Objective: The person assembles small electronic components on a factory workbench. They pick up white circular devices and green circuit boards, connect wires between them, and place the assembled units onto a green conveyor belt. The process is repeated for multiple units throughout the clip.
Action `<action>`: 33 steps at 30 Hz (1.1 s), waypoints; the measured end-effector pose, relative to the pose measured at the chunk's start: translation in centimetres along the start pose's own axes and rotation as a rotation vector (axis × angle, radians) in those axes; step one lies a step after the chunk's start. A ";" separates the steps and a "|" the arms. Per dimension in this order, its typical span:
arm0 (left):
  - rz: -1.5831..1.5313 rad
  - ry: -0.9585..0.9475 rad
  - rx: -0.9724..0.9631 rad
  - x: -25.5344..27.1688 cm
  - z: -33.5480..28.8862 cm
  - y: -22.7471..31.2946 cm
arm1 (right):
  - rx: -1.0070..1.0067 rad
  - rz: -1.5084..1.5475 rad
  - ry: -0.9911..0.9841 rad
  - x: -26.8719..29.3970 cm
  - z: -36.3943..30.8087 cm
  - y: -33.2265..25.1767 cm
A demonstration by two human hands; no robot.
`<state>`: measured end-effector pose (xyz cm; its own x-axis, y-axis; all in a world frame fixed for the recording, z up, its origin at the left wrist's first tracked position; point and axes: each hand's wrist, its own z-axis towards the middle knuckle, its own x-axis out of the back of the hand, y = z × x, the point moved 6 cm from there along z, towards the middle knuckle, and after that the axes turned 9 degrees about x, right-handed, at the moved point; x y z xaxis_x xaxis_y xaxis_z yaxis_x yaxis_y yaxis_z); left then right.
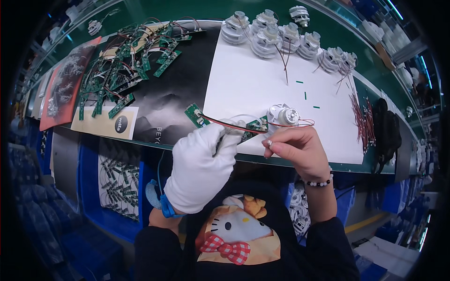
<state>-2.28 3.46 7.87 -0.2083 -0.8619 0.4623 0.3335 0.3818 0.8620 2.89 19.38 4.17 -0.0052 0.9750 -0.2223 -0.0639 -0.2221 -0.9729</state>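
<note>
My left hand (199, 161), in a white glove with a blue wrist strap, is closed on a green circuit board (254, 126) at the front edge of the table. Red and black wires (229, 124) arch over the glove, linked to a second small green board (196, 115) on its left side. My bare right hand (300, 147) pinches a tiny white wire connector (269, 142) close to the held board. Just beyond the fingers lies a white motor unit (285, 114), its thin red wires looping toward my right hand. The glove hides part of the held board.
Wired circuit boards (126, 61) are heaped at the left, near a red-orange bag of small parts (70, 79). Several white motor units (267, 40) stand at the back of the white sheet (234, 84). Loose red wires (361, 119) and a black bundle (388, 131) lie at the right. Below is a blue bin (89, 187).
</note>
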 end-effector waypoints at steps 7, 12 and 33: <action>0.149 -0.009 -0.165 -0.4 -0.3 0.9 | 0.429 -0.726 0.154 -1.3 -0.4 -2.0; 0.306 -0.108 -0.265 -0.6 -0.5 0.6 | 0.486 -0.870 0.209 -2.0 -0.3 -2.0; 0.255 -0.209 -0.381 -0.5 0.6 1.3 | 0.424 -0.808 0.334 -1.4 -0.7 -0.7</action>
<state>-2.33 4.58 8.88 -0.2430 -0.6573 0.7133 0.7018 0.3885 0.5971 3.66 18.13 5.10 0.4773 0.7647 0.4329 -0.2787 0.5990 -0.7507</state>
